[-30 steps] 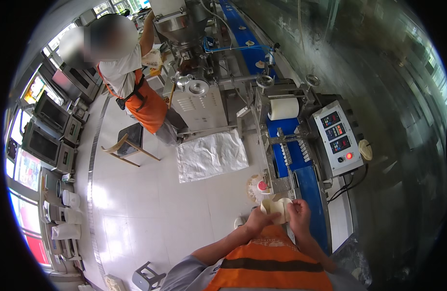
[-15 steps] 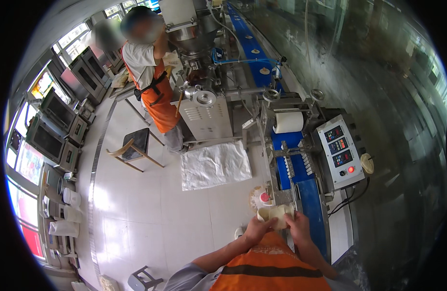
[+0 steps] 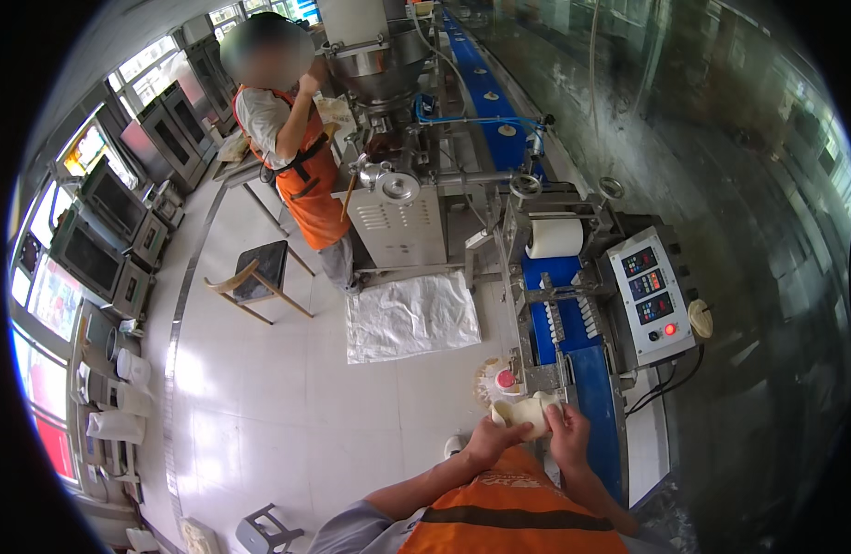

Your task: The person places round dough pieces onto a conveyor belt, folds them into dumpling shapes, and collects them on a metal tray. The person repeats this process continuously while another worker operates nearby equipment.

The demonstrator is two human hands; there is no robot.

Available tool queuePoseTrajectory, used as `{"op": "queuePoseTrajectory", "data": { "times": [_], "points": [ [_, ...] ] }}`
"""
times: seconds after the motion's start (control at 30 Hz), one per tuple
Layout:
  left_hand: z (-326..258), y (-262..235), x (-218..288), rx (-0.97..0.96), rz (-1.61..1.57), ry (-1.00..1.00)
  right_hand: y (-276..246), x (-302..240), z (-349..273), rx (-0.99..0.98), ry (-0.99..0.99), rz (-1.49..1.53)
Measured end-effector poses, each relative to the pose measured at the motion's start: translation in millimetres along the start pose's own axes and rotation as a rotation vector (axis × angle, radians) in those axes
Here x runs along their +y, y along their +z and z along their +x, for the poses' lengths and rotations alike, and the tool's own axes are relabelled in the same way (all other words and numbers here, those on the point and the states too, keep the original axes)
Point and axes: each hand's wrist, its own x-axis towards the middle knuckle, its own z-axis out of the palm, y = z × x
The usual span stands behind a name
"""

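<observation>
A pale lump of dough (image 3: 528, 412) sits between both my hands, just in front of my orange apron. My left hand (image 3: 492, 437) grips its left side and my right hand (image 3: 567, 427) pinches its right side. They hover at the near end of the blue conveyor belt (image 3: 587, 388), beside the metal feed frame (image 3: 545, 374). A small tub with a red lid (image 3: 506, 378) stands just beyond my left hand.
A control panel (image 3: 652, 297) with a red button is right of the belt, a white roll (image 3: 555, 237) above it. A grey plastic sheet (image 3: 410, 317) lies on the floor. A co-worker in an orange apron (image 3: 301, 166) stands by the machine. Ovens line the left wall.
The view has shifted, so the machine and co-worker sit lower and nearer the centre. My hands stay together on the dough, now closer to the belt's end.
</observation>
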Motion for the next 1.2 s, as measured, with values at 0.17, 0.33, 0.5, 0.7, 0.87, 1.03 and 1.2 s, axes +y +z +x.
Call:
{"op": "queuePoseTrajectory", "data": {
  "times": [0.17,0.33,0.5,0.7,0.87,1.03,1.2],
  "points": [
    [-5,2,2,-0.002,0.081,0.076,-9,22,7,0.092,0.058,0.171],
    [-16,5,17,0.001,0.092,-0.009,-20,25,14,0.154,0.040,0.151],
    [-13,0,11,-0.015,0.073,0.013,-38,29,29,0.278,0.084,0.213],
    [9,-10,-16,-0.076,-0.070,0.152,-71,35,54,0.305,0.165,0.215],
    [7,-6,-8,-0.140,-0.240,0.116,-118,96,88,0.244,0.249,0.450],
    [8,-8,-4,-0.182,-0.107,0.228,-157,168,99,0.411,0.392,-0.180],
    [16,-18,3,-0.246,0.882,0.815,-206,250,122,0.534,0.058,-0.473]
  ]
}}
